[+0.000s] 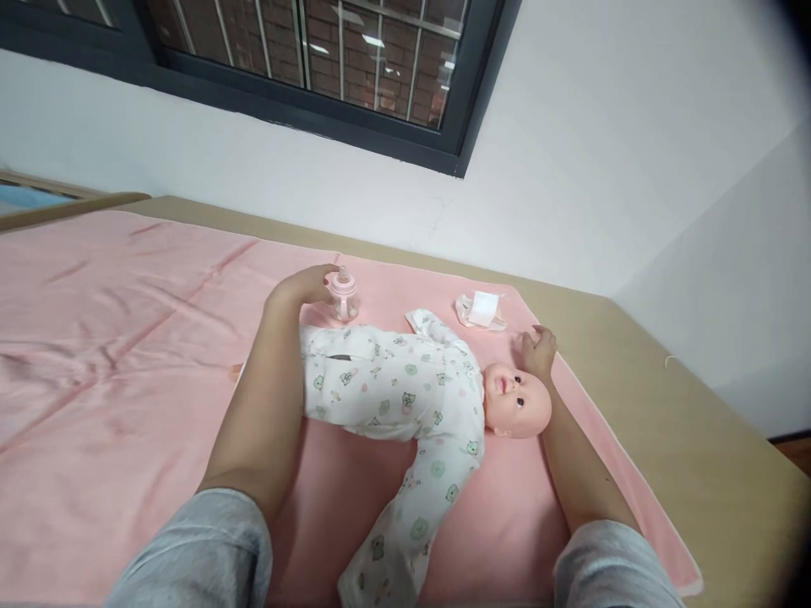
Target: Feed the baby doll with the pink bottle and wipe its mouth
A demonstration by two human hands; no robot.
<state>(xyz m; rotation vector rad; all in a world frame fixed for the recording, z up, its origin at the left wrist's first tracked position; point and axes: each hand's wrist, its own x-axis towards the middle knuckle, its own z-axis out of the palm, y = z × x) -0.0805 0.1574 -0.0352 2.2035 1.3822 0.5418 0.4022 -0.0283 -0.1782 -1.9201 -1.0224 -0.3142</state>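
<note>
Two bare hands are held out over a pink cloth (127, 481), with most of a doll (393, 388) laid between them. The left hand (308, 285) is brought up to a small baby bottle (344, 297), its fingers bent toward the pink collar below the teat; whether the bottle is gripped or merely touched cannot be told, as the fingertips are partly hidden. The right hand (537, 348) is rested near the cloth's edge, just beyond the doll's head (519, 404), its fingers loosely curled and parted. The legs of the doll are crossed by the left forearm (259, 414), while the head is set right beside the right forearm (579, 456). The doll is placed on its back, face up, and is dressed in a white suit patterned with small green and pink figures; one sleeve is stretched toward the wearer, the other is pointed away. Near that far sleeve, a clear plastic packet (482, 311) with a white label is laid on the cloth. Both upper arms are covered by grey sleeves (196, 549). The cloth is spread over a wooden surface (684, 422), bordered by a white wall (570, 169) in which a dark-framed window (355, 63) is set.
</note>
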